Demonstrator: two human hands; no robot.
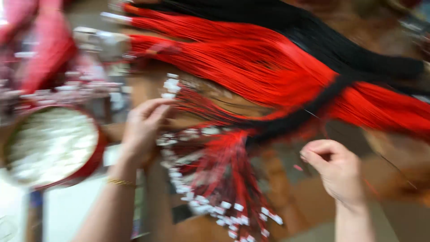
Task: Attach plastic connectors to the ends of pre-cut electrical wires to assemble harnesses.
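left hand [143,127] fingers bent, touching red strands [233,67] | right hand [336,168] clenched (contents hidden by blur)

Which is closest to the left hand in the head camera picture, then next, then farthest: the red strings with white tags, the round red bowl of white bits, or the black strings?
From the left hand:
1. Red strings with white tags, touching its fingers, just to its right.
2. Round red bowl of white bits, to its left.
3. Black strings, far up on the right.
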